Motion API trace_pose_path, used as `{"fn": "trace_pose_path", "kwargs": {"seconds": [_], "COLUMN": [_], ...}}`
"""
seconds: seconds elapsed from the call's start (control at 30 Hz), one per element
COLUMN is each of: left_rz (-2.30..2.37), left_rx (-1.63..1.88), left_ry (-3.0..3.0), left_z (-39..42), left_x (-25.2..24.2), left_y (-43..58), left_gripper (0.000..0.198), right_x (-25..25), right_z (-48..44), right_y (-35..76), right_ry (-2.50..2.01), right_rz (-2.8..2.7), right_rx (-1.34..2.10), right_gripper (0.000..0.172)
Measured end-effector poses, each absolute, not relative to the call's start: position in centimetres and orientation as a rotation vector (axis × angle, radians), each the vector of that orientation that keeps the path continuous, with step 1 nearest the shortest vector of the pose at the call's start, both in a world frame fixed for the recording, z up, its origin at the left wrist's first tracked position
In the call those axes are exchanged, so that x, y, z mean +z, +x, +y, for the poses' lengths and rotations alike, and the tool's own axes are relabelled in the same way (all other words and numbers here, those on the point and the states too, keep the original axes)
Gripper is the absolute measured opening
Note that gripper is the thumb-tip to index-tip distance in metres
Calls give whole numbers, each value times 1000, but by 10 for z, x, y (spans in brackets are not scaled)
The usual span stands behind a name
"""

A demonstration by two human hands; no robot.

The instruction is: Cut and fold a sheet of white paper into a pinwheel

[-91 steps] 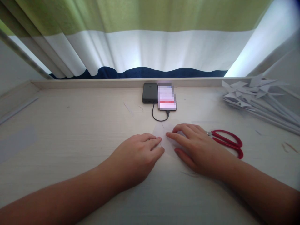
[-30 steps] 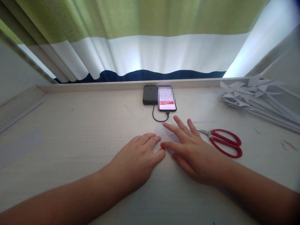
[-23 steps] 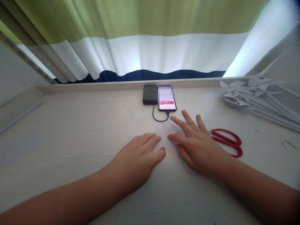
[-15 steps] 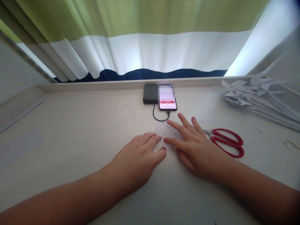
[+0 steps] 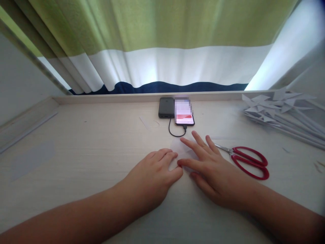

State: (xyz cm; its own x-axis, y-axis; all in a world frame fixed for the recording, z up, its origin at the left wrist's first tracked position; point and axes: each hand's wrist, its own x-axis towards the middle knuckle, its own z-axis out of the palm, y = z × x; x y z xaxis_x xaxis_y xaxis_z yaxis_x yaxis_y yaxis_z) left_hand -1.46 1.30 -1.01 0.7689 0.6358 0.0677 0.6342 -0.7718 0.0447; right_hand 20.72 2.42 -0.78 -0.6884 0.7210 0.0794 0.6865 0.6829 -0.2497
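Observation:
A piece of thin white paper (image 5: 179, 146) lies flat on the pale table, partly hidden beneath my hands. My left hand (image 5: 154, 173) rests at its near left edge, fingers bent and pressed down, thumb tip close to the index finger. Over the paper's right part, my right hand (image 5: 209, 166) is spread, with its index fingertip touching down beside the left thumb and the other fingers stretched forward. Just right of that hand lie scissors with red handles (image 5: 254, 162), their blade tips partly hidden by it.
Beyond the hands sit a dark power bank (image 5: 166, 107) and a lit phone (image 5: 184, 113), joined by a short cable (image 5: 170, 133). White paper pinwheels (image 5: 261, 103) on sticks are piled at right. A paper strip (image 5: 34, 157) lies left; a raised edge (image 5: 114, 99) runs along the back.
The view has tilted slightly, so everything sits a little lower. My right index fingertip has come closer to the left thumb; more of the scissor blades shows.

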Motion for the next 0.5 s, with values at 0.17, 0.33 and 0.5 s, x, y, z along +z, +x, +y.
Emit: {"fn": "trace_pose_path", "kwargs": {"seconds": [0.17,0.33,0.5], "left_rz": [1062,1033,1060], "left_rx": [114,97,81], "left_ry": [2954,2966,2945], "left_z": [13,12,13], "left_x": [-9,-8,-9], "left_y": [-14,-14,-15], "left_gripper": [29,29,29], "right_x": [-12,-12,-15], "right_z": [28,28,29], "right_y": [208,208,209], "right_ry": [-1247,-1199,-1281], "right_rz": [-2668,-2715,-2651], "right_rx": [235,264,180], "right_gripper": [39,43,40]}}
